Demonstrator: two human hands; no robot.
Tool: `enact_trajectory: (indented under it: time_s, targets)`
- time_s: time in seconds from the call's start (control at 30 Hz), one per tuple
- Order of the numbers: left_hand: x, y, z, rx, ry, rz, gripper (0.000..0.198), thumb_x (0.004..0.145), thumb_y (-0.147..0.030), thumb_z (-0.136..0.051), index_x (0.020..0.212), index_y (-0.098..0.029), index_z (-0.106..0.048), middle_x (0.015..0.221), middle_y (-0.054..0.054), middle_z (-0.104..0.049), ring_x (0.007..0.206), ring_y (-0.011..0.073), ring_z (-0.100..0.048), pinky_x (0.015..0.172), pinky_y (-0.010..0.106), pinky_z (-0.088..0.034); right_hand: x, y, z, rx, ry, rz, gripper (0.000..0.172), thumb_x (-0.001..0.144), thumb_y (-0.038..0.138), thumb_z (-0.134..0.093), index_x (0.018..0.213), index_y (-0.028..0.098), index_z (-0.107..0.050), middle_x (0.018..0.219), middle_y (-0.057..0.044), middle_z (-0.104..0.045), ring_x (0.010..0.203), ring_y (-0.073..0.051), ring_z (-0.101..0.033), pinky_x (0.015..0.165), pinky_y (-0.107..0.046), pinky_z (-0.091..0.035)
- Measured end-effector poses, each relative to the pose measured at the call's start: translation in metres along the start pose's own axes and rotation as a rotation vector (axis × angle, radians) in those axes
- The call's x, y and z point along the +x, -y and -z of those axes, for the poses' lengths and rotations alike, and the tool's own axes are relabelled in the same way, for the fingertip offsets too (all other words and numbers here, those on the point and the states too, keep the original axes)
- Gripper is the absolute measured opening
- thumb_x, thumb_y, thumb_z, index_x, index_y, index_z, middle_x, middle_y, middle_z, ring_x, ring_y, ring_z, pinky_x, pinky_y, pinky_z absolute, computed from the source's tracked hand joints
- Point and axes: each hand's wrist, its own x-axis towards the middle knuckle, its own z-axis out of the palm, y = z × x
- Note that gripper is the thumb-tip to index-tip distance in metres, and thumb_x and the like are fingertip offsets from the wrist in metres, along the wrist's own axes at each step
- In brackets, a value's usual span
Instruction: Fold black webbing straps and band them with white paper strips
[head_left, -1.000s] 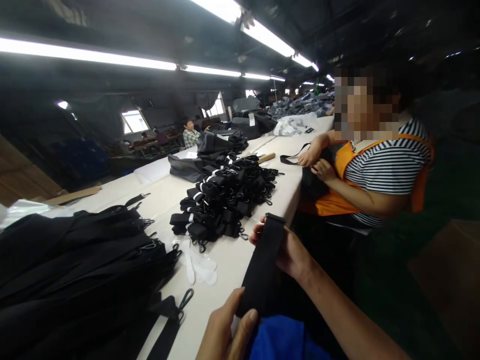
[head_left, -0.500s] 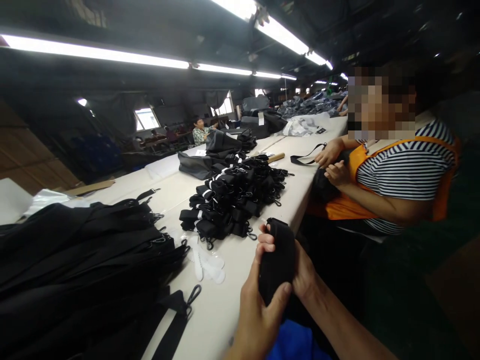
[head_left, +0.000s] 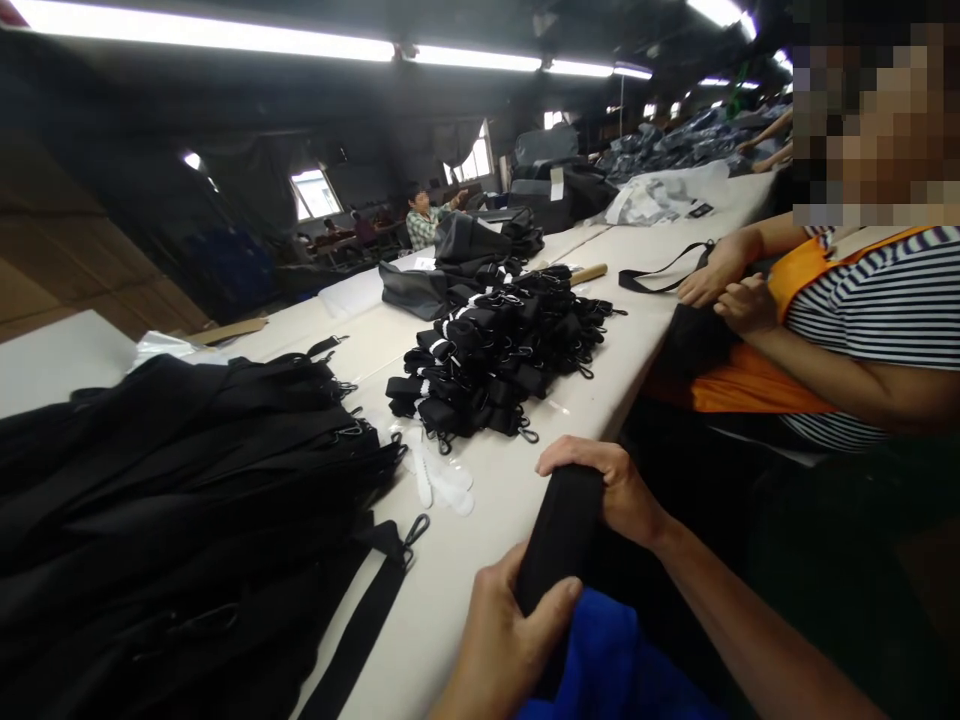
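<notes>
A folded black strap (head_left: 562, 530) is held between my two hands, over the table's near edge. My left hand (head_left: 506, 625) grips its lower part, thumb across the front. Around its top end curls my right hand (head_left: 611, 485), fingers bent over the edge. Just beyond lies a heap of bundled black straps (head_left: 495, 350) with metal hooks and white bands. Left of it spreads a large pile of black straps (head_left: 187, 520), one with a hook (head_left: 416, 530) hanging toward me. White strips (head_left: 442, 480) lie between the piles.
A co-worker's hands (head_left: 727, 285) hold black material beside a strap loop (head_left: 660, 282) at the right edge of the table (head_left: 480, 520). Farther back are dark bags (head_left: 412, 290), a wooden stick (head_left: 589, 274) and clear plastic (head_left: 660, 195). Another person (head_left: 424, 222) is beyond.
My right hand has moved from the strap's right side to over its top end. The strap now looks longer and narrower. The view has shifted, with the co-worker farther right.
</notes>
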Motion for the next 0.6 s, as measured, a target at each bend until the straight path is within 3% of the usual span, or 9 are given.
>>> enact_trajectory:
  time_s: [0.07,0.13,0.27,0.33,0.43,0.5,0.6]
  targets:
    - [-0.002,0.003,0.000,-0.018,0.054,0.048,0.045,0.078,-0.058,-0.065,0.069,-0.015,-0.052,0.060,-0.005,-0.034,0.058,0.0098,-0.030,0.051,0.024,-0.023,-0.001,0.005,-0.009,0.163,-0.035,-0.025,0.012,0.086,0.022,-0.061,0.084,0.019,-0.073,0.087,-0.008,-0.069,0.084,-0.024,-0.064,0.079,-0.037,-0.049]
    - [-0.003,0.007,-0.005,-0.051,0.089,0.031,0.048,0.078,-0.059,-0.064,0.065,-0.016,-0.047,0.062,-0.004,-0.031,0.059,0.0097,-0.028,0.051,0.025,-0.022,-0.002,0.008,-0.018,0.308,-0.090,-0.069,0.014,0.086,0.028,-0.062,0.081,0.019,-0.071,0.089,-0.009,-0.068,0.083,-0.025,-0.064,0.079,-0.037,-0.050]
    - [-0.004,0.008,-0.009,-0.177,0.100,-0.069,0.040,0.076,-0.055,-0.067,0.083,-0.015,-0.063,0.076,0.001,-0.051,0.072,0.0166,-0.046,0.067,0.028,-0.040,-0.004,0.014,-0.028,0.536,-0.168,-0.142,0.013,0.085,0.031,-0.065,0.081,0.018,-0.068,0.100,-0.008,-0.063,0.087,-0.025,-0.067,0.087,-0.042,-0.052]
    - [-0.005,0.002,-0.007,-0.320,0.226,-0.025,0.044,0.072,-0.051,-0.073,0.097,-0.015,-0.068,0.089,0.006,-0.062,0.087,0.0234,-0.056,0.083,0.033,-0.044,-0.004,0.018,-0.029,0.620,-0.149,-0.145,0.015,0.084,0.033,-0.068,0.081,0.019,-0.068,0.097,-0.007,-0.063,0.085,-0.024,-0.067,0.088,-0.044,-0.052]
    - [-0.008,-0.005,-0.006,-0.616,0.495,0.053,0.054,0.069,-0.043,-0.079,0.112,-0.015,-0.065,0.108,0.013,-0.069,0.104,0.0307,-0.062,0.098,0.042,-0.042,-0.003,0.026,-0.028,0.728,-0.112,-0.133,0.023,0.081,0.042,-0.073,0.077,0.020,-0.066,0.088,-0.005,-0.063,0.078,-0.022,-0.066,0.080,-0.042,-0.055]
    - [-0.009,-0.005,-0.009,-0.741,0.573,0.060,0.058,0.068,-0.038,-0.081,0.117,-0.015,-0.061,0.104,0.015,-0.072,0.102,0.0309,-0.066,0.098,0.045,-0.042,-0.001,0.029,-0.028,0.766,-0.092,-0.106,0.026,0.079,0.045,-0.075,0.074,0.021,-0.065,0.083,-0.005,-0.063,0.073,-0.021,-0.064,0.073,-0.038,-0.055]
    - [-0.011,0.003,-0.012,-0.732,0.579,0.039,0.055,0.068,-0.039,-0.082,0.112,-0.012,-0.063,0.082,0.012,-0.075,0.089,0.0280,-0.069,0.093,0.041,-0.045,-0.002,0.028,-0.024,0.764,-0.031,-0.063,0.021,0.081,0.039,-0.073,0.074,0.021,-0.066,0.082,-0.006,-0.063,0.070,-0.021,-0.063,0.066,-0.036,-0.052]
